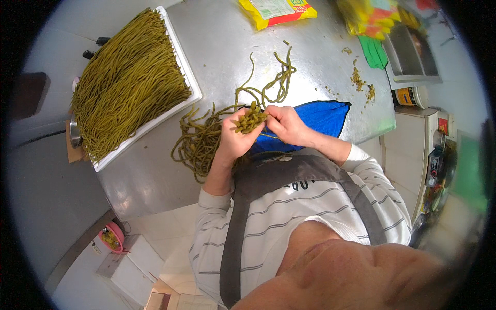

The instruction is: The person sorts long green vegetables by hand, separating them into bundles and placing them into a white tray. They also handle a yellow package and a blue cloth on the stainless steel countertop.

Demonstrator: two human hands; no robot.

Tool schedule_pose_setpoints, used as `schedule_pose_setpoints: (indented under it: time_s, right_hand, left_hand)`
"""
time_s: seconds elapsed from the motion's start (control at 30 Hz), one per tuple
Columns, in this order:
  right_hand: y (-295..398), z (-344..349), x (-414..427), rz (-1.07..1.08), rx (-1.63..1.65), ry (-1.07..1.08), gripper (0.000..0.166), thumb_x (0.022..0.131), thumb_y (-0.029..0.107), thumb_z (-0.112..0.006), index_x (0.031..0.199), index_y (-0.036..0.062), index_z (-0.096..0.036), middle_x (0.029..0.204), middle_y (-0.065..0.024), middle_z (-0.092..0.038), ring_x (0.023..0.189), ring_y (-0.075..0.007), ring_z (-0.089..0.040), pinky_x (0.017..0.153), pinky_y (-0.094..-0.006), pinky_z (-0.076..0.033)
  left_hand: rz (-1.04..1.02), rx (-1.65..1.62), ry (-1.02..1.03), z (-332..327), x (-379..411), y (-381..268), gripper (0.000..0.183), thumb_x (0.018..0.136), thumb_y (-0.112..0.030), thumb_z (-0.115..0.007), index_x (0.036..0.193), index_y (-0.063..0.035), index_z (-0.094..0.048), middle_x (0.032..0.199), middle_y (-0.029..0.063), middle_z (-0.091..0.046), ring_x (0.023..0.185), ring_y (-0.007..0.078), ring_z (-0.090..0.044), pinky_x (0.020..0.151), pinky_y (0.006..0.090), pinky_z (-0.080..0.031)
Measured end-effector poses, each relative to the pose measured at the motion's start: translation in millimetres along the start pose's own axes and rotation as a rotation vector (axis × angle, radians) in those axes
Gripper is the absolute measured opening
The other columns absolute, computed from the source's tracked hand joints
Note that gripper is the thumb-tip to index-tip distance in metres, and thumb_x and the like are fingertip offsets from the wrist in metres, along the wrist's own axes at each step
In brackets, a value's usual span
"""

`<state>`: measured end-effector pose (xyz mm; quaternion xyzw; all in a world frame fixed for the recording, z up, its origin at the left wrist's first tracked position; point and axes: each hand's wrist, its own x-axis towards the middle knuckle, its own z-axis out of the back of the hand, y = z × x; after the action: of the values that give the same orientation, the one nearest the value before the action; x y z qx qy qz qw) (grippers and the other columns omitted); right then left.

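My left hand (236, 135) is closed around a bundle of olive-green pickled long beans (250, 121), their ends bunched and facing up. At the bundle's right side, the fingers of my right hand (288, 124) pinch the end of a long bean. A tangled heap of loose long beans (197, 145) lies on the steel table left of my left hand, partly behind my forearm. A few stray long beans (285, 75) curl on the table beyond my hands. Under and beside my right hand is a blue cloth (323, 116) with dark edging.
At the left, a white foam tray (149, 128) holds a thick layer of long beans laid lengthwise. Yellow-and-red packets (285, 13) lie on the steel table (217, 46)'s far side. Bean scraps (358, 79) and a green cloth (372, 52) are near a sink (410, 54) on the right.
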<state>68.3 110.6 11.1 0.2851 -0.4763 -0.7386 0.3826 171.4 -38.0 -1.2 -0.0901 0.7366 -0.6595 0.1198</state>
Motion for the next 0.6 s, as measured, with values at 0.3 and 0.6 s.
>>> schedule_pose_setpoints:
  time_s: [0.3, 0.6]
  right_hand:
    - [-112, 86, 13, -0.361, 0.080, -0.424, 0.031, 0.089, 0.022, -0.060, 0.112, 0.0014, -0.060, 0.059, -0.0068, -0.058, 0.047, -0.0171, -0.054, 0.046, -0.0296, -0.045]
    - [-100, 49, 20, 0.256, -0.692, -0.077, 0.015, 0.072, 0.007, -0.066, 0.086, 0.0043, -0.063, 0.087, -0.0134, -0.056, 0.085, -0.0330, -0.058, 0.074, -0.0412, -0.049]
  left_hand:
    - [-0.030, -0.160, -0.130, 41, -38, -39, 0.022, 0.071, 0.002, -0.076, 0.088, 0.0009, -0.064, 0.082, 0.0037, -0.066, 0.076, 0.0104, -0.061, 0.073, 0.0231, -0.049]
    - [-0.489, 0.001, -0.801, 104, -113, -104, 0.026, 0.075, -0.002, -0.064, 0.099, 0.0040, -0.056, 0.089, 0.0147, -0.055, 0.080, 0.0203, -0.055, 0.080, 0.0353, -0.044]
